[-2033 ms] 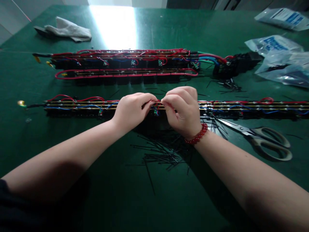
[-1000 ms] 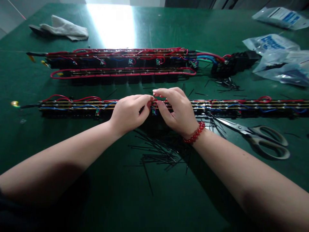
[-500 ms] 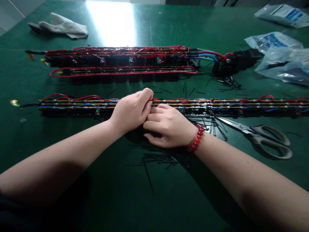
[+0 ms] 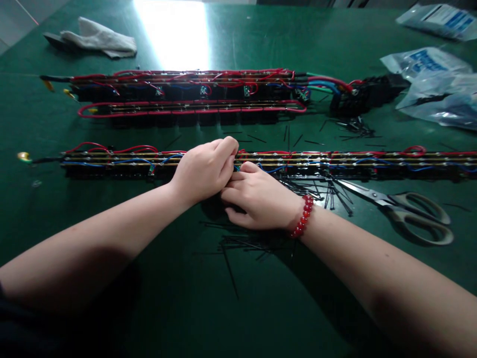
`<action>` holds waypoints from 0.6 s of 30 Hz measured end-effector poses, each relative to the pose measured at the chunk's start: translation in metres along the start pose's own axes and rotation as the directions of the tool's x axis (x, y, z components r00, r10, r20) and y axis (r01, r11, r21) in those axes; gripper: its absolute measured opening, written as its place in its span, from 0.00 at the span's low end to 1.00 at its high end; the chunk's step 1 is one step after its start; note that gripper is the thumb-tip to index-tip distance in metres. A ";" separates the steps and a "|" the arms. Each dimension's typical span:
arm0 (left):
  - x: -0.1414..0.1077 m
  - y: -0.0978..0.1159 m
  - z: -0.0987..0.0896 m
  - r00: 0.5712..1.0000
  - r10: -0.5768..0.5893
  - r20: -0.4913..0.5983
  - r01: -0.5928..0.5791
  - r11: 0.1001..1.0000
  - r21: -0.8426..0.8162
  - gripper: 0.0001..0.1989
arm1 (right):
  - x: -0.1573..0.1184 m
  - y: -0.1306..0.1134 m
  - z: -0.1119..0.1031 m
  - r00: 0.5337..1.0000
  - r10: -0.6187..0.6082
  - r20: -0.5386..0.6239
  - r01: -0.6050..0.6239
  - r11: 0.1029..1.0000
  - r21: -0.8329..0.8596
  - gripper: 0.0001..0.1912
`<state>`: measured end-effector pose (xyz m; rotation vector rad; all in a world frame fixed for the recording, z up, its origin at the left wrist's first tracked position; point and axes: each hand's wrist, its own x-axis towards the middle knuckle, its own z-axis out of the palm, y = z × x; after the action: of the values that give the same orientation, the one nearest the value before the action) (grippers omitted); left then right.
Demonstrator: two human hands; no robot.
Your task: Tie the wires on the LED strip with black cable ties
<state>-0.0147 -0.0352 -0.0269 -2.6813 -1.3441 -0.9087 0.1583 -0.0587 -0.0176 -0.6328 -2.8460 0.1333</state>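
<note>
A long black strip with brass rails and red and blue wires [image 4: 316,161] runs across the green table. Over its middle, my left hand [image 4: 206,169] is closed, thumb against curled fingers. My right hand [image 4: 259,196], with a red bead bracelet [image 4: 303,217] at the wrist, touches it from the right, its fingers curled at the strip's near edge. Whatever the fingertips grip is hidden. Thin black ties [image 4: 244,242] lie loose below the hands, and more [image 4: 305,189] lie to the right of them against the strip.
Scissors [image 4: 383,200] lie partly open at the right. Behind are a wired strip assembly [image 4: 179,82], a strip ringed by red wire [image 4: 149,110] and a black connector block [image 4: 367,94]. Plastic bags [image 4: 439,89] lie at the far right, a grey cloth [image 4: 99,37] at the far left.
My right hand's fingers have shifted slightly, and its index finger has bent and drawn a little away from my left hand. My left hand stays closed in nearly the same place.
</note>
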 end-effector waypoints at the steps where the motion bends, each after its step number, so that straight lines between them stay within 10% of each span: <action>1: 0.000 0.000 0.000 1.000 -0.001 -0.003 0.001 1.000 -0.003 0.08 | 0.000 0.001 0.001 0.999 -0.008 -0.038 0.008 1.000 0.007 0.07; 7: 0.000 -0.002 -0.003 0.999 0.033 0.032 -0.031 0.996 -0.078 0.14 | -0.003 0.009 0.007 0.966 0.007 -0.260 0.004 0.999 0.042 0.10; 18: 0.001 0.004 -0.005 0.994 -0.085 0.066 0.090 0.992 -0.086 0.15 | -0.004 0.008 0.006 0.967 0.016 -0.254 -0.001 0.998 0.059 0.10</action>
<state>-0.0140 -0.0384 -0.0212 -2.7579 -1.4794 -0.9207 0.1640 -0.0535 -0.0251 -0.6027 -2.5831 0.1269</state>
